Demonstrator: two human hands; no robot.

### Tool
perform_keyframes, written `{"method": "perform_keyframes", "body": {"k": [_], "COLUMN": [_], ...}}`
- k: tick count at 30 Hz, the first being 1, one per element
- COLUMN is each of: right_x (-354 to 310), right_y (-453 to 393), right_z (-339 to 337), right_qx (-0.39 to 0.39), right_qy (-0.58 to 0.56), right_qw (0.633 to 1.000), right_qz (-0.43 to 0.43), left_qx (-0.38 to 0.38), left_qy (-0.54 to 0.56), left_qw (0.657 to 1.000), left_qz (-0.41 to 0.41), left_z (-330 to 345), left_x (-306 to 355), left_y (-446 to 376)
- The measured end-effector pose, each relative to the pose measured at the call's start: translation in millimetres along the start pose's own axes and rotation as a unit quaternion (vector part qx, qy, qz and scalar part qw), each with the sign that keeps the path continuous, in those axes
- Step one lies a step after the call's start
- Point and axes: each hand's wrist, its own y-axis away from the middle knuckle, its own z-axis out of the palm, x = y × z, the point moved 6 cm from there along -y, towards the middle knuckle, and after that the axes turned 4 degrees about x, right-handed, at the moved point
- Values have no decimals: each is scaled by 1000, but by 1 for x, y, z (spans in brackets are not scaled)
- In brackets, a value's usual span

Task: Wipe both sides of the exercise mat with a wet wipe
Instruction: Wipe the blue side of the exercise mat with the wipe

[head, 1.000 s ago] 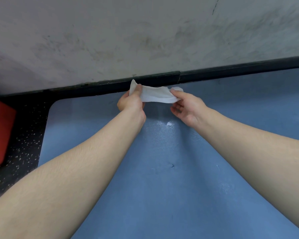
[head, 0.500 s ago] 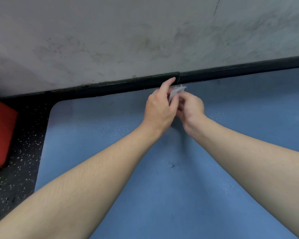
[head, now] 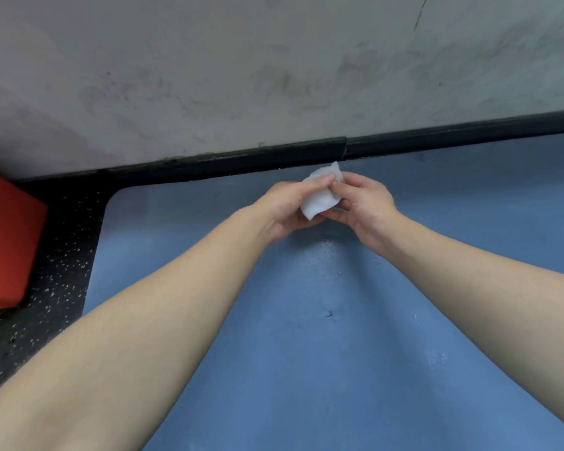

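Wipe: wet wipe folded into a small white pad, held in the air between both hands at about 12 o'clock in the head view, just short of the mat's far edge.
Left hand: left hand pinches the pad's left side, fingers laid over its top, the thumb under it from what shows.
Right hand: right hand pinches the right side, fingers curled onto the pad.
Mat: blue exercise mat lies flat right below the hands, filling the view from 3 through 6 to about 8 o'clock; rounded corner at 10 o'clock.
Long axis: can't tell for sure, mat runs out of frame at 3 and 6 o'clock.
Key relation: pad is above the mat, not touching; wiping means going straight down. Both hands equally near, either could take it.
Surface: scuff patch and a small dent on the mat at 6 o'clock from the hands.
Surroundings: black skirting and grey wall at 12 o'clock just past the mat edge; red block at 9 o'clock on speckled dark floor.
Obstructions: none on the mat near the hands; the wall limits a forward stroke, my guess.
Underside: not visible; flip not yet done, as I judge.
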Motion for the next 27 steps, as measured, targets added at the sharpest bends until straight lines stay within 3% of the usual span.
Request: {"method": "perform_keyframes", "body": {"k": [4, 6, 7, 8, 10, 11, 13, 15, 20, 22, 25, 27], "right_x": [-17, -26, -30, -34, -46, -51, -55, -48, -12, -6, 0, 2], "right_y": [-7, -16, -21, -26, -26, -23, -15, -11, -11, -10, -7, -6], "right_z": [-8, -12, -15, -19, -29, -34, -42, -50, -54, -52, -51, -50], "right_qx": [23, 34, 42, 47, 31, 16, -16, -59, -135, -138, -118, -107], "right_qy": [157, 235, 276, 330, 476, 541, 601, 615, 668, 673, 670, 665], "right_qw": [986, 969, 958, 940, 870, 826, 770, 741, 649, 627, 630, 639], "right_qz": [-52, -64, -68, -78, -126, -157, -215, -262, -337, -366, -374, -371], "left_qx": [16, 82, 157, 250, 394, 405, 333, 261, 169, 176, 298, 291], "left_qy": [32, 1, -39, -91, -255, -364, -512, -553, -622, -631, -586, -575], "left_qw": [998, 993, 981, 954, 851, 788, 684, 640, 588, 580, 630, 661], "left_qz": [45, 83, 109, 142, 236, 288, 398, 466, 489, 485, 414, 385], "left_z": [-13, -24, -37, -51, -66, -59, -31, -13, -12, -21, -42, -20], "left_x": [2, 11, 18, 29, 50, 57, 51, 31, -4, 4, 25, 19], "left_y": [-10, -17, -23, -25, -22, -23, -34, -41, -38, -40, -46, -45]}}
